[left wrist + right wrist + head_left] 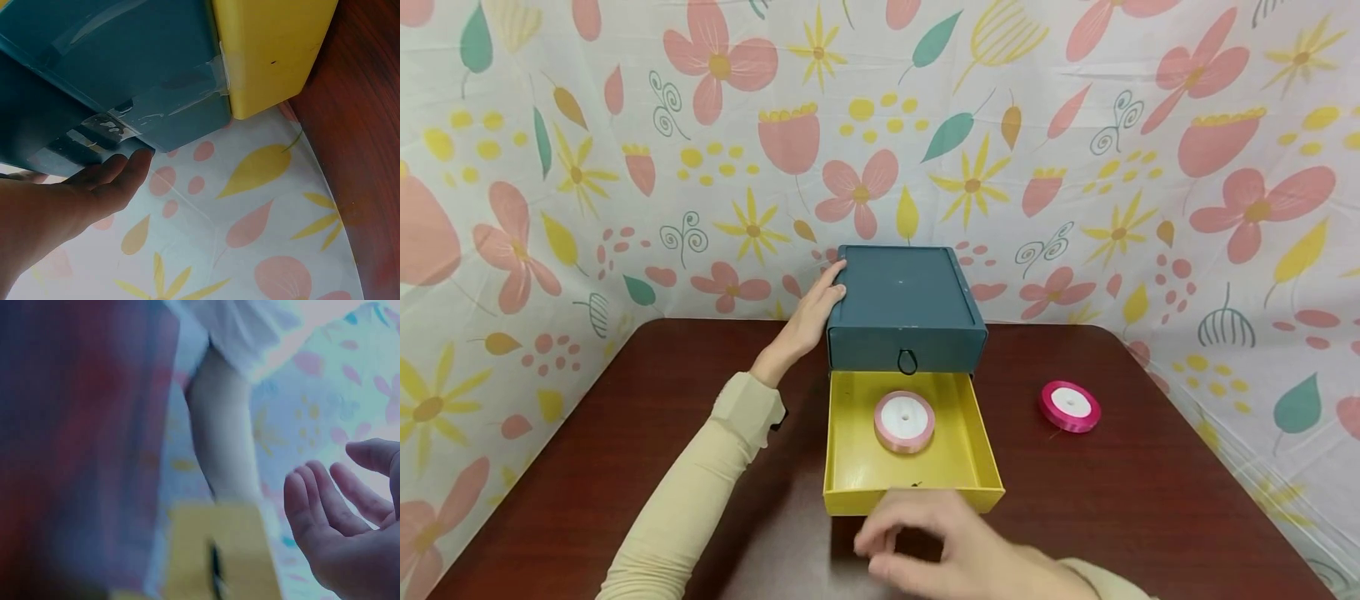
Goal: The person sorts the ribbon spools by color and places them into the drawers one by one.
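A small chest with a dark blue upper drawer unit (902, 287) stands at the back of the table. Below it, a yellow drawer (850, 467) is pulled out toward the person. In that drawer lies a spool of light pink ribbon (905, 421) with a white centre. My left hand (808, 317) rests against the chest's left side, fingers extended along the blue wall (156, 94). Just in front of the yellow drawer's front panel, my right hand (940, 542) hovers with loosely bent fingers and nothing in it. The right wrist view shows the right hand's fingers (337, 506) apart from the drawer.
A spool of bright pink ribbon (1070, 407) lies on the dark red-brown table (1075, 500), right of the chest. A black loop pull (907, 361) hangs on the blue drawer's front. Behind the table hangs a flower-patterned cloth (880, 117).
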`<action>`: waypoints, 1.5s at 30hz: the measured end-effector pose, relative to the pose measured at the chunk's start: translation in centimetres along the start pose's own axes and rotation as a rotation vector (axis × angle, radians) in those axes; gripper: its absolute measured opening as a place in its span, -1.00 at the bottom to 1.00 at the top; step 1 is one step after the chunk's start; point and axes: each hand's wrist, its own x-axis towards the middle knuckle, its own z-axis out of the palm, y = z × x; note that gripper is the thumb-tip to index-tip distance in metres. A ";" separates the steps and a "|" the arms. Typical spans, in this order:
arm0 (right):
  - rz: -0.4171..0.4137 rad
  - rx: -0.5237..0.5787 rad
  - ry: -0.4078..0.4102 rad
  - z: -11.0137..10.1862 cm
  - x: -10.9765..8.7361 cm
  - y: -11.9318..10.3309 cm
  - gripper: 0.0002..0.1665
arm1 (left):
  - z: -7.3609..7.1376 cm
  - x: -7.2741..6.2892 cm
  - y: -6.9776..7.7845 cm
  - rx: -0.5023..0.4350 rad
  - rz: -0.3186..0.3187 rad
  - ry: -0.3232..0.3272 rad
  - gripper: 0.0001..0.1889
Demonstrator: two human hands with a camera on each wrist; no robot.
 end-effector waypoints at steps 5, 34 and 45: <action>0.273 0.359 -0.160 2.8 -2.3 1.8 -0.81 | -0.1 -0.1 0.2 -0.009 0.005 0.003 -0.40; 0.794 0.950 0.234 3.2 -4.4 3.2 -0.57 | -0.2 -1.3 2.8 -0.002 -0.021 -0.008 -0.41; 0.810 0.910 0.251 3.0 -3.8 3.2 -0.58 | -0.1 -1.7 3.7 -0.009 -0.023 -0.015 -0.40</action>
